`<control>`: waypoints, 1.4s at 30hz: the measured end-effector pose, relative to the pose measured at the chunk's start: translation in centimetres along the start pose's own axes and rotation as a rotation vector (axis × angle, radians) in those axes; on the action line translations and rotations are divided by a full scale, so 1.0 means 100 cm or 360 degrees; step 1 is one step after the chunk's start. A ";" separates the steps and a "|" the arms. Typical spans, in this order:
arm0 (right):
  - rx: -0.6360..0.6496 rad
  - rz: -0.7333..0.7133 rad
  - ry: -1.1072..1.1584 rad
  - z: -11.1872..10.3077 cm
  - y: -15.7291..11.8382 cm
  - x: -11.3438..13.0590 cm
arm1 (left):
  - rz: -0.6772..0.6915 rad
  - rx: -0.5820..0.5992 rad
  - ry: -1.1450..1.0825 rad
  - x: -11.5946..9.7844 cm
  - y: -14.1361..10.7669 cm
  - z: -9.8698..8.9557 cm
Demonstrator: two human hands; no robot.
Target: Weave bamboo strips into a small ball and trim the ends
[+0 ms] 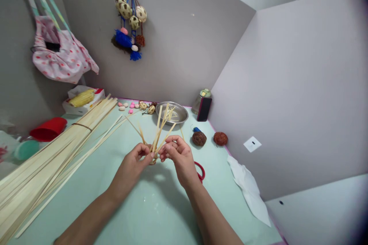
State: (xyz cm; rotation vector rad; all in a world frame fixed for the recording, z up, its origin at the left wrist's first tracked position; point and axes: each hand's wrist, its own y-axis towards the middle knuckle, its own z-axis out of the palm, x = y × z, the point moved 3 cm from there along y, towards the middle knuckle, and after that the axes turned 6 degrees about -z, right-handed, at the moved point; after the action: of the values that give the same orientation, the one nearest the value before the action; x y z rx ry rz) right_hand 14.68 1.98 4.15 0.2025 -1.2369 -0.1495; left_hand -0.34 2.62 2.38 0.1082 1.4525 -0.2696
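Observation:
Near the middle of the head view is a small woven piece (153, 159) of pale strips, with several loose strip ends (158, 127) fanning upward and outward. My left hand (135, 162) pinches it from the left, thumb and fingers closed on its woven base. At the right side of the strips is my right hand (178, 155), its thumb and fingertips drawn together by one strip end. The underside of the woven piece and parts of the fingertips are too small to make out.
A tied bundle of long strips (69, 143) covers the left side. Behind the hands stands a metal bowl (181, 115). Red scissors (203, 171), yarn balls (199, 138), a phone (204, 109) and white paper (248, 187) lie rightward.

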 end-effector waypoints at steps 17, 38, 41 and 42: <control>-0.0068 -0.0095 -0.0083 -0.008 0.003 0.003 | 0.0012 0.0181 -0.0282 0.001 0.003 -0.003; 0.0058 -0.0343 -0.0499 0.000 -0.003 0.011 | 0.0001 0.0354 -0.0228 -0.002 0.001 -0.001; 0.0088 -0.0367 -0.0652 0.001 -0.005 0.009 | 0.0014 0.0307 -0.0214 -0.003 0.000 -0.002; 0.0095 -0.0375 -0.0717 0.002 -0.006 0.009 | 0.0012 0.0281 -0.0205 -0.003 0.001 -0.002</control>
State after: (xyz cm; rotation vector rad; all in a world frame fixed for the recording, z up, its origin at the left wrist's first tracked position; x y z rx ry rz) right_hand 14.76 1.18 4.87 0.3809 -1.6650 -0.3778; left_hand -0.56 2.75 2.63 0.2354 1.2986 -0.3922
